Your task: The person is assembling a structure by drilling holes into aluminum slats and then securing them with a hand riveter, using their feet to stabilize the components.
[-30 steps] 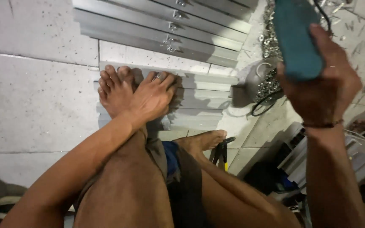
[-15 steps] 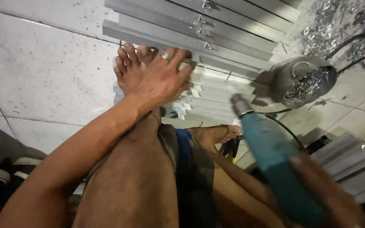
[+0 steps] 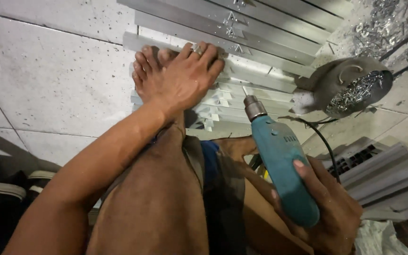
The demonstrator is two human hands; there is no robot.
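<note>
My left hand [image 3: 185, 78] lies flat across my bare foot [image 3: 142, 71] and the stack of short aluminium profile pieces [image 3: 242, 101] on the tiled floor, pressing them down. A ring shows on one finger. My right hand [image 3: 327, 208] grips a teal electric drill [image 3: 279, 156], its chuck and bit [image 3: 249, 101] pointing down at the stacked profiles just right of my left hand. The drill's black cord [image 3: 322, 137] trails to the right.
Long aluminium profiles [image 3: 260, 28] lie across the top. A grey bowl [image 3: 350, 87] full of metal shavings and screws sits at right, more shavings beyond it. Ribbed profile sections [image 3: 383, 174] lie at lower right. Dark sandals [image 3: 5, 189] rest at left.
My right hand brought the drill down from high up to the stacked profiles. My left hand stayed pressed over my foot and the pieces.
</note>
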